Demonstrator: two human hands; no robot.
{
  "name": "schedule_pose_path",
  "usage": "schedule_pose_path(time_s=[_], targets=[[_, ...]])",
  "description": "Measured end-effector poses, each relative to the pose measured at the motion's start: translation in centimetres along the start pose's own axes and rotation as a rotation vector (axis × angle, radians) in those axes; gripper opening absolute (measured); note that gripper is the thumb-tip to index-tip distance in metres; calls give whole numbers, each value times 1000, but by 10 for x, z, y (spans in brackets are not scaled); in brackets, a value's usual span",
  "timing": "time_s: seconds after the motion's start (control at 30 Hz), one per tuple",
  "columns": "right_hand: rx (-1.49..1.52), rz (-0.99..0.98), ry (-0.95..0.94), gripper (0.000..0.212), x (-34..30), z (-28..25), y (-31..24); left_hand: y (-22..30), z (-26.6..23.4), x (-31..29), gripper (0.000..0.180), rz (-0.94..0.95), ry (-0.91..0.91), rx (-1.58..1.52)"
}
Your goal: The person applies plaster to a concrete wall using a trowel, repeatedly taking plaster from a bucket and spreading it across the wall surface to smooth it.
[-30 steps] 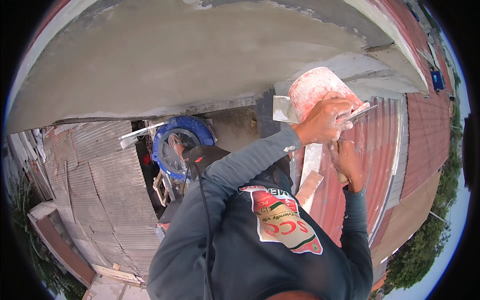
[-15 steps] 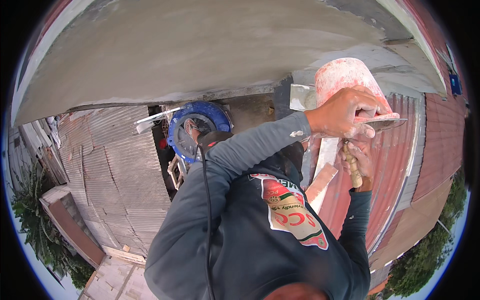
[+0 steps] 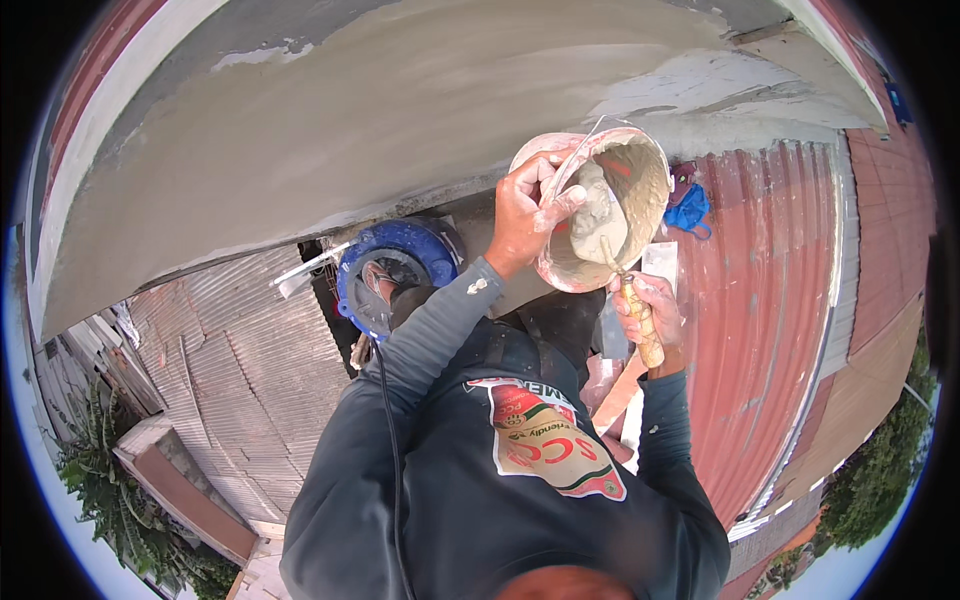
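Observation:
My left hand [image 3: 528, 215] grips the near-left rim of a pinkish-white, mortar-smeared bucket [image 3: 540, 145], thumb over the edge. The bucket is tilted so its mouth faces me, and its inner wall is coated with wet grey mortar. In my right hand [image 3: 660, 305] is a trowel [image 3: 643, 330], held by its worn wooden handle. Its blade reaches into the bucket's mouth, and a lump of mortar [image 3: 598, 205] lies at the blade, largely covering it. A thin wire handle [image 3: 598, 128] arches over the bucket's far rim.
A freshly plastered grey wall [image 3: 430, 110] spans the far side. One of my feet stands by a blue round tub [image 3: 405, 240]. Corrugated metal sheets [image 3: 235, 370] lie below left, with red ones [image 3: 755, 350] at right. A blue cloth bundle [image 3: 688, 212] sits beyond the bucket.
The bucket has moved left and turned from tipped over, base up, to mouth facing me. The trowel's blade, now with mortar at it, has come into the bucket's mouth.

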State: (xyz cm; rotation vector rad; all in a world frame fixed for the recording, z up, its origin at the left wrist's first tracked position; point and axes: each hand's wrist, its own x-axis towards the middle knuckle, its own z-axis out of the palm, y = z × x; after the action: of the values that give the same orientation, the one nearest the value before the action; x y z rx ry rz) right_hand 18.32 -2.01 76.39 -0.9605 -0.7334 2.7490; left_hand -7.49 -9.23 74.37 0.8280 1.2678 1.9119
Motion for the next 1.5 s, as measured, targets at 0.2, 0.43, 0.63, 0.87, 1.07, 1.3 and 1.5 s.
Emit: schedule_pose_path(time_s=[0.2, 0.43, 0.63, 0.87, 1.07, 1.3, 1.5], targets=[[-22, 57, 93, 27, 12, -32, 3, -67, -23, -10, 15, -270, 333, -136], [14, 68, 180, 30, 44, -88, 15, -145, -48, -20, 30, -312, 512, -56], [68, 62, 267, 27, 113, -193, 31, -168, -93, -30, 30, -341, 575, 0], [-156, 2, 553, 22, 265, -332, 91, -166, -120, -47, 31, -334, 593, 97], [-657, 22, 914, 29, 332, -334, 100, -167, -124, -58, 32, -365, 606, 101], [-737, -34, 991, 22, 312, -335, 105, -178, -134, -55, 28, -346, 580, 137], [-679, -122, 722, 27, 151, -218, 40, -160, -113, -39, 29, -308, 512, 143]])
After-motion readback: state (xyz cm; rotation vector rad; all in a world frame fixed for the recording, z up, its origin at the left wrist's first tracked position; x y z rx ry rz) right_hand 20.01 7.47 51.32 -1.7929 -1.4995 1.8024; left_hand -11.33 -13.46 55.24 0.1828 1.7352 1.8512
